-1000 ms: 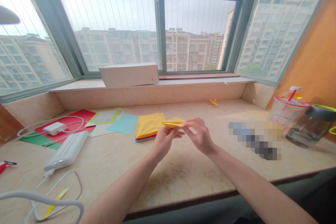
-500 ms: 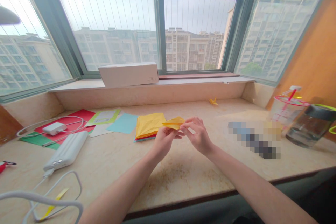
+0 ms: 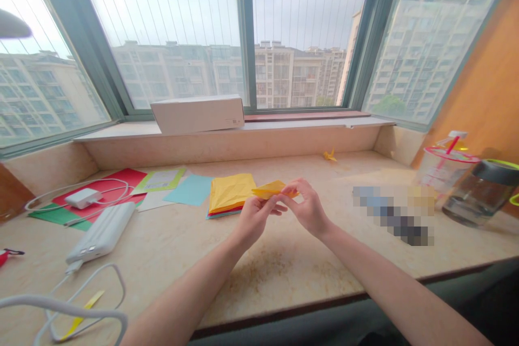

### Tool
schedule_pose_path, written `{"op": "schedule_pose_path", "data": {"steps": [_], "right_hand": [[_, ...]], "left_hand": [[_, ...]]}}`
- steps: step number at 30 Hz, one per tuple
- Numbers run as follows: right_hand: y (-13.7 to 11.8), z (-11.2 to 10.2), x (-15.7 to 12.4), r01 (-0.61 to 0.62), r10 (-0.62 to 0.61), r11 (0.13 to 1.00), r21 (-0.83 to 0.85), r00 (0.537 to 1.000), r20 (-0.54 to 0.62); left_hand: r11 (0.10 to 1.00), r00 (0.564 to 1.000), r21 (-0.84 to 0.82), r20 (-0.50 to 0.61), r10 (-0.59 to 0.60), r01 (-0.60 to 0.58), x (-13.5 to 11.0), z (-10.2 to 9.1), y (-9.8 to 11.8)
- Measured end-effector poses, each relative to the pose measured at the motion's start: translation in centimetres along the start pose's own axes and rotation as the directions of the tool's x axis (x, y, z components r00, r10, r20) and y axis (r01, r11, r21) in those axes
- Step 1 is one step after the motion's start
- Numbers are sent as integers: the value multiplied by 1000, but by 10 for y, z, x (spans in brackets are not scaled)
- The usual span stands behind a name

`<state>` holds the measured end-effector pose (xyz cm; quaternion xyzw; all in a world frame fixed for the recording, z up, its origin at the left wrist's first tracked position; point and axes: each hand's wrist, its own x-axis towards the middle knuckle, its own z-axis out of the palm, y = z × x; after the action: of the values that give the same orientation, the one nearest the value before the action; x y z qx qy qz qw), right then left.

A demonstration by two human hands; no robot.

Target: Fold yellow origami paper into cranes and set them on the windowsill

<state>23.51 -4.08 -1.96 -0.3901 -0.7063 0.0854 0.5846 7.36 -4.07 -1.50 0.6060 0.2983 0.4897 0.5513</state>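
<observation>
Left hand (image 3: 254, 216): thumb and fingers pinched narrow on the near edge of the folded paper (image 3: 268, 189).
Right hand (image 3: 306, 208): fingertips closed on its right end; the exact grip is partly hidden.
Paper: between the two hands, raised over the counter (image 3: 300, 292).
Crease: this looks like shaping a small fold; best keep the left pinch firm, match the edges, then press outward with the right.
Risk: thin layers could slip or tear if pulled hard.
Counter: pale stone, with brown speckles nearer than the fingers.
Stack (image 3: 231, 192): yellow on top, just left of the fingers.
Bird (image 3: 330, 155): yellow, beyond the fingers to the right.
Cup (image 3: 448, 170): well right of them.
Box (image 3: 198, 115): white, on the sill beyond.
Window (image 3: 300, 48): farthest, facing buildings.
</observation>
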Motion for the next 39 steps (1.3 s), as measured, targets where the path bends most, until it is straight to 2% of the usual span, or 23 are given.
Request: {"op": "schedule_pose_path", "data": {"steps": [8, 16, 23, 29, 34, 39], "right_hand": [[1, 1, 0, -41, 41, 998, 39, 999, 8], [7, 3, -2, -173, 169, 979, 106, 985, 43], [3, 4, -3, -159, 156, 983, 95, 987, 35], [1, 2, -2, -156, 144, 978, 140, 986, 90], [-4, -2, -1, -77, 49, 978, 194, 989, 142], [-5, -5, -2, -69, 32, 983, 173, 978, 208]], "left_hand": [[999, 999, -36, -32, 2, -3, 0, 0, 4], [996, 998, 82, -56, 30, -26, 2, -1, 0], [990, 998, 140, -50, 25, -17, 1, 0, 1], [987, 999, 158, -39, 36, -30, 0, -1, 2], [991, 996, 133, -84, -14, 25, 0, 1, 6], [994, 995, 108, -102, -19, 30, -1, 1, 8]]}}
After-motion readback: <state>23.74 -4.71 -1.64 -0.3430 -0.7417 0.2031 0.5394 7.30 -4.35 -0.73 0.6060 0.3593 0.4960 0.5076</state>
